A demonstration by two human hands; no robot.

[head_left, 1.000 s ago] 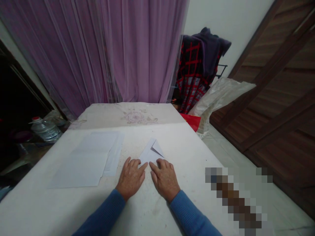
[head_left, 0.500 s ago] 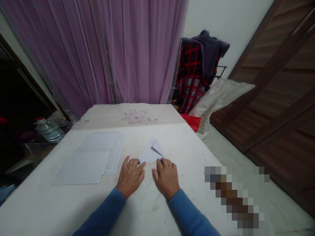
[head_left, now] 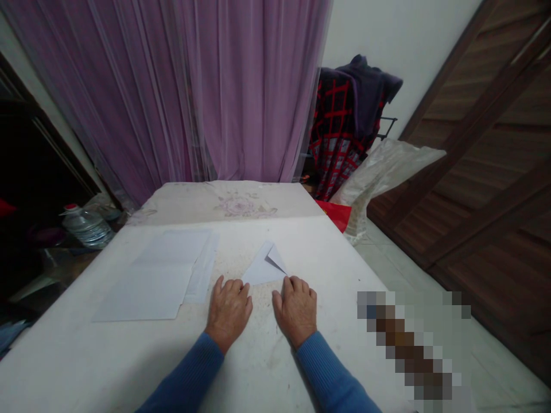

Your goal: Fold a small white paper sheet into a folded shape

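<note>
A small white folded paper (head_left: 259, 268) lies on the table in front of me. It is roughly triangular, with its point away from me and a raised flap on its right side casting a dark shadow. My left hand (head_left: 229, 312) rests palm down at the paper's left corner, fingers slightly bent and holding nothing. At the right corner, my right hand (head_left: 297, 310) lies palm down with its fingertips at the paper's edge and its thumb apart. Left of my hands are larger white paper sheets (head_left: 150, 281), overlapping one another.
A pale floral cloth covers the table (head_left: 267, 367). Purple curtains (head_left: 253, 92) hang behind it. On the left stands a clear plastic bottle (head_left: 88, 226) with a red cap. A plastic bag (head_left: 379, 178), a red bag (head_left: 338, 214) and draped clothes (head_left: 344, 115) are at the right.
My right hand has slid slightly right to the paper's right corner. My left hand has drawn its thumb in and down from the paper's lower edge. The folded paper looks unchanged.
</note>
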